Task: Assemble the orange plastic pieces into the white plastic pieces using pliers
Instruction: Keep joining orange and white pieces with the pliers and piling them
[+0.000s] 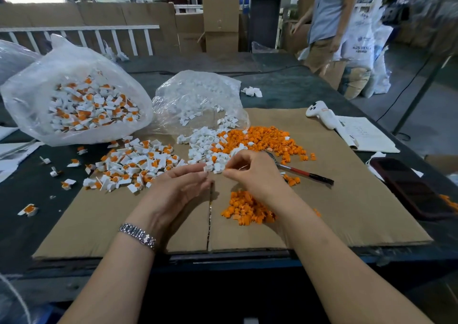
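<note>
head view of a bench assembly in progress. a large clear bag [74, 100] at far left is well filled with finished white-and-orange units, and a loose heap of finished units [133, 165] lies on the cardboard sheet [322, 212] and the table beside it; much work is therefore judged done. much also remains: a pile of bare white pieces [208, 147] spills from a second clear bag [198, 95], a broad scatter of orange pieces [267, 140] lies just right of it, and a smaller orange heap [245, 208] sits near the right wrist. the left hand [173, 190], palm up with loosely curled fingers, pinches one white piece [207, 169] at its fingertips, held above the sheet's centre seam. the right hand [252, 172] meets it with thumb and forefinger closed together; a sliver of orange shows there, but whether it holds an orange piece cannot be told. the white piece is too small to judge its facing or long axis. the pliers [300, 172] lie untouched on the cardboard behind the right hand, red-and-black handles toward lower right, jaws toward upper left, long axis running diagonally.
</note>
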Available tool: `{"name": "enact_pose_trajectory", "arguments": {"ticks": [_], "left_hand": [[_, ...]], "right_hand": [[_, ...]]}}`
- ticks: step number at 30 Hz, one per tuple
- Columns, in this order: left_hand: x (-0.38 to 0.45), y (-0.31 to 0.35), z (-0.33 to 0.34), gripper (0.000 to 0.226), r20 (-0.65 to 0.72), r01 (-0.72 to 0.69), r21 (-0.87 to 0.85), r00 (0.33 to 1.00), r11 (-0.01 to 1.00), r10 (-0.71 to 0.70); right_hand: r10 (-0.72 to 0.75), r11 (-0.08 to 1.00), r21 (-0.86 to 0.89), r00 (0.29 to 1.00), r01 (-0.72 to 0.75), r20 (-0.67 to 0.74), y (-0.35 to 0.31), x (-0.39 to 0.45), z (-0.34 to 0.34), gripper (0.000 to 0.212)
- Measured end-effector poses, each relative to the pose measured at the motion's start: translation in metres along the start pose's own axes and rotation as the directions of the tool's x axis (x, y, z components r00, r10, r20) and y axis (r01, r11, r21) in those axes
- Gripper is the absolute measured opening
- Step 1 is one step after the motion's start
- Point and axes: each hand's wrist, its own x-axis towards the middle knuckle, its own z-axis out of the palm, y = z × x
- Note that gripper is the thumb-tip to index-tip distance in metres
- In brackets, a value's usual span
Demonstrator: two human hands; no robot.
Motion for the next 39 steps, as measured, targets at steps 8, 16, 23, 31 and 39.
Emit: {"name": "enact_pose_trajectory", "arguments": {"ticks": [8, 16, 23, 31, 39], "left_hand": [[-0.004, -0.003, 0.009, 0.050, 0.140, 0.046, -0.100, 0.990, 0.994, -0.032], [-0.004, -0.007, 0.007, 0.028, 0.143, -0.041, -0.034, 0.989, 0.999, 0.045], [-0.012, -0.010, 0.016, 0.024, 0.080, -0.236, 0.036, 0.969, 0.971, 0.233], [-0.020, -0.004, 0.023, 0.018, 0.076, -0.446, 0.449, 0.882, 0.774, 0.465], [-0.020, -0.002, 0.020, 0.019, 0.109, -0.287, 0.101, 0.955, 0.952, 0.277]], "right_hand": [[-0.013, 0.975, 0.219, 1.000, 0.017, -0.019, -0.007, -0.004, 0.001, 0.007], [-0.080, 0.968, 0.238, 0.997, 0.079, -0.007, -0.014, -0.011, 0.004, 0.006], [-0.118, 0.983, 0.128, 0.988, 0.131, -0.103, -0.018, -0.016, 0.009, 0.002], [-0.080, 0.974, 0.194, 0.980, 0.116, -0.184, -0.022, -0.020, 0.019, 0.003], [-0.230, 0.969, 0.072, 0.969, 0.237, -0.091, -0.020, -0.024, 0.002, 0.021]]}}
